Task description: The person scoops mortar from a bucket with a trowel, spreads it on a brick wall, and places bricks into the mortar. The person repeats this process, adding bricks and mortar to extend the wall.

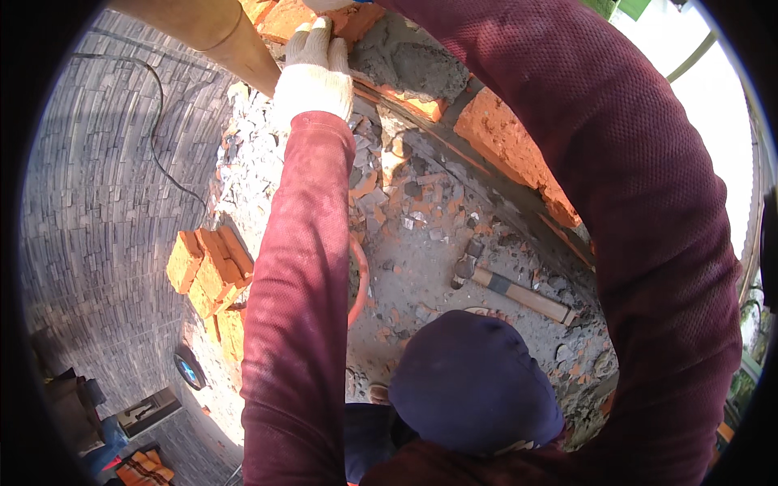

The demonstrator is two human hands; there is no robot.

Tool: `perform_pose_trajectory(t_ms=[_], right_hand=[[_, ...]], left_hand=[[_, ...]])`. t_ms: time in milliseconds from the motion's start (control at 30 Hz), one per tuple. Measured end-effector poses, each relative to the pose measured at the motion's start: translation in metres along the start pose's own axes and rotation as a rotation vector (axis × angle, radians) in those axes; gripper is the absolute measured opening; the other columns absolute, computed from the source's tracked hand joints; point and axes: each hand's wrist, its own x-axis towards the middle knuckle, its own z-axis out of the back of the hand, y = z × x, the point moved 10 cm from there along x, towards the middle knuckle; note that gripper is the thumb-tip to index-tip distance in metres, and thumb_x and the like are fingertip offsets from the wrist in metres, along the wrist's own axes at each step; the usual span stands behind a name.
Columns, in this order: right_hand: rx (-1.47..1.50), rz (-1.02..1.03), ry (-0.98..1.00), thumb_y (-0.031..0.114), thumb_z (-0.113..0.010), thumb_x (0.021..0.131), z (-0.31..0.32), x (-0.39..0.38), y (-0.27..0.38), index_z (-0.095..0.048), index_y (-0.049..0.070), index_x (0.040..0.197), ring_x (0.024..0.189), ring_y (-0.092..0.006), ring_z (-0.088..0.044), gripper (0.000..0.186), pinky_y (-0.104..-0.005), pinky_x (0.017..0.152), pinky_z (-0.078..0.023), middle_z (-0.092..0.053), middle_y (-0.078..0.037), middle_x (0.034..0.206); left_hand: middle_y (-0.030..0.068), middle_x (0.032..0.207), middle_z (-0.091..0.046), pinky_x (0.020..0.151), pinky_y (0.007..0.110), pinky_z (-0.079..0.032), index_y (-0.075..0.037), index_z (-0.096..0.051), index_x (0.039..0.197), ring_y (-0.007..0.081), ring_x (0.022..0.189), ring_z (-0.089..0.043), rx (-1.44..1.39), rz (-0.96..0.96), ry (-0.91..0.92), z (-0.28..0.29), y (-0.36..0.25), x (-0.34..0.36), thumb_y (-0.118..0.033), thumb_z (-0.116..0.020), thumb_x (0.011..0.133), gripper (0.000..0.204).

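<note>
brick point(519, 150): rough clay | mortar point(409, 69): lumpy, dull | left glove point(314, 87): knitted cloth | hammer handle point(531, 300): wood | hammer head point(465, 266): metal | sleeves point(300, 243): bumpy cloth

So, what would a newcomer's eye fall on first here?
Two maroon sleeves dominate, one left of centre, one arching down the right. At the top, the gloved left hand is at orange bricks. Below, a hammer lies right of centre.
</note>
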Motion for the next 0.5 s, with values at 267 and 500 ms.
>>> perform_pose_trajectory(t_ms=[267,500], right_hand=[[0.136,-0.276,-0.534,0.024,-0.069,0.087,0.047,-0.151,0.047,-0.067,0.004,0.118,0.095,-0.0363,-0.070,0.036,-0.0445,0.084,-0.057,-0.070,-0.020,0.103],[0.805,-0.648,-0.201,0.022,-0.072,0.090,-0.020,-0.282,0.078,-0.055,-0.001,0.132,0.103,-0.0455,-0.070,0.051,-0.0454,0.086,-0.057,-0.069,-0.027,0.112]], left_hand=[[0.0159,0.135,-0.065,0.102,0.038,-0.051,-0.005,-0.065,0.136,0.0308,0.122,-0.064,-0.429,0.108,0.439,0.060,0.009,-0.110,-0.024,-0.068,0.097,0.044],[0.0237,0.128,-0.068,0.102,0.042,-0.052,0.003,-0.068,0.126,0.0389,0.119,-0.066,-0.569,0.201,1.097,0.162,-0.015,-0.242,-0.016,-0.069,0.092,0.039]])
